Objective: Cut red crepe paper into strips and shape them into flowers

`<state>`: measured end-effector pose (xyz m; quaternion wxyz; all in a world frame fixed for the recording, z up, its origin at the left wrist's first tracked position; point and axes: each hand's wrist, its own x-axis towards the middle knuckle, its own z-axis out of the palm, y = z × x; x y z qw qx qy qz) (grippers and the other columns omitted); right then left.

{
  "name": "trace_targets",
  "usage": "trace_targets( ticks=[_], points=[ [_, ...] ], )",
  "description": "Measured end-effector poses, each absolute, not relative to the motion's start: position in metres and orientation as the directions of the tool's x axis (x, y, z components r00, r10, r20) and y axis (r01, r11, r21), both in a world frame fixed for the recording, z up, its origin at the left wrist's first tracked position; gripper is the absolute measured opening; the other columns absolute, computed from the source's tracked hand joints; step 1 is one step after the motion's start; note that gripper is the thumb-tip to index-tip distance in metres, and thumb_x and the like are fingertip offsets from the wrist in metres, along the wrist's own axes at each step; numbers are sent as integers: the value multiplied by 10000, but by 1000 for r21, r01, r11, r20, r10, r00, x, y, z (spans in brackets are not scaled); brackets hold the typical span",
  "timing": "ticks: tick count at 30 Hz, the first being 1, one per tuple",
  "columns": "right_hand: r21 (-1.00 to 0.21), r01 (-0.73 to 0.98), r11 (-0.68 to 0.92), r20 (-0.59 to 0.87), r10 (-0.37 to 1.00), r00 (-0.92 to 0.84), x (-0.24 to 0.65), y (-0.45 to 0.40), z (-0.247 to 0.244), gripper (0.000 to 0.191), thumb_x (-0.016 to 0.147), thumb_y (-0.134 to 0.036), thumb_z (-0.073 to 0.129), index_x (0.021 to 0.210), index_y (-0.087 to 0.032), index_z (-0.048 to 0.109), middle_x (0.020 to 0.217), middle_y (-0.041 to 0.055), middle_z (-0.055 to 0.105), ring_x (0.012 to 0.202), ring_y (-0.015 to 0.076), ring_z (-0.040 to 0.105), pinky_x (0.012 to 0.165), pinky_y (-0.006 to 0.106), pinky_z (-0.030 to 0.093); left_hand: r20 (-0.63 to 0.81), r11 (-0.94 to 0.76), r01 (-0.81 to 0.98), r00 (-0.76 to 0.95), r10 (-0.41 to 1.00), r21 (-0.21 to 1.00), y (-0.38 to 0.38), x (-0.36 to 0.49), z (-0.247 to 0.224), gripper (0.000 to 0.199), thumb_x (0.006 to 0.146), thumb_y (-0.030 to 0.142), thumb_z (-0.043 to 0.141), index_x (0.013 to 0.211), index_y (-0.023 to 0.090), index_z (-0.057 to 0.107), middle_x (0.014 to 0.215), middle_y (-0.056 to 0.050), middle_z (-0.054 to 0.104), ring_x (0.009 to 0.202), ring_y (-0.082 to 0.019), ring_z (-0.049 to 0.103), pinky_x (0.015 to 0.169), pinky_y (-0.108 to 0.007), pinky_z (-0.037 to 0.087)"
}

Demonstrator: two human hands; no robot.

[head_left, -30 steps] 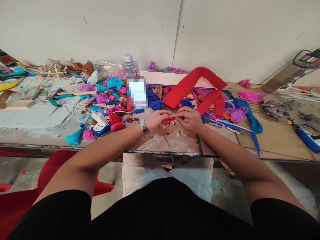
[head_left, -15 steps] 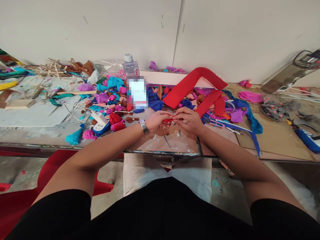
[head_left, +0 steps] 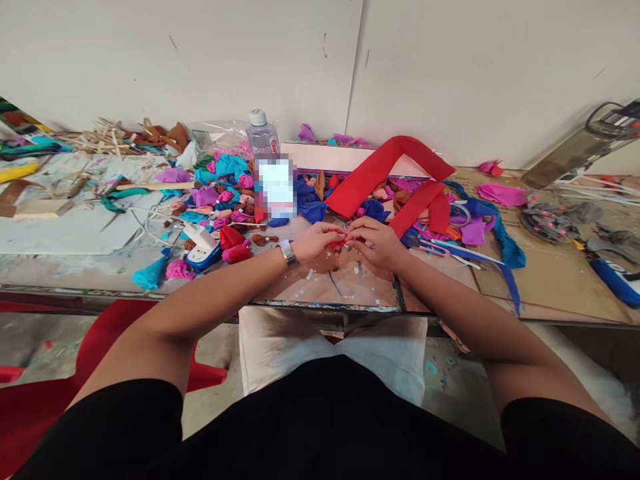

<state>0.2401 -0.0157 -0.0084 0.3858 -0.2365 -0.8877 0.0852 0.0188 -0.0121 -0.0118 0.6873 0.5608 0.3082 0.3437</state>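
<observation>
While my left hand (head_left: 316, 244) grasps the small red cloth (head_left: 338, 240), which lies crosswise and nearer that side, my right hand (head_left: 376, 245) meets its right end; whether it grips, I cannot tell.

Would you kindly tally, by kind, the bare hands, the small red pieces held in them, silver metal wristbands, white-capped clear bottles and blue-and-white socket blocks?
Bare hands (left hand, right hand): 2
Small red piece: 1
Silver metal wristband: 1
White-capped clear bottle: 1
Blue-and-white socket block: 1
Total: 6
</observation>
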Motion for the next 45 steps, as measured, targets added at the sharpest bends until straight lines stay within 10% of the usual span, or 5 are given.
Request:
trace_targets(
  ticks=[12,31,45],
  points=[
    [-390,411,824,621,565,-543,238,-17,-9,249,1019,-470,689,1061,-228,727,921,58,758,737,187,677,713,325,552,51,-120,67,630,775,990,-13,14,-4,283,849,404,639,726,149,631,625,8,598,567,-96,560,613,-237,480],
    [-612,270,743,596,658,-461,239,-14,-10,282,1006,-481,698,1023,-218,799,938,79,780,811,191,724,686,315,563,92,-169,70,610,787,983,-11,14,-5,244,858,366,622,752,149,652,626,3,632,581,-103,586,630,-240,469],
    [-516,322,794,640,607,-471,239,-14,-11,292,991,-502,716,1007,-228,816,990,91,764,800,184,697,690,314,580,56,-87,18,622,781,996,-9,13,-8,313,846,443,703,795,135,674,675,-5,622,606,-110,575,626,-256,468]
  ],
)
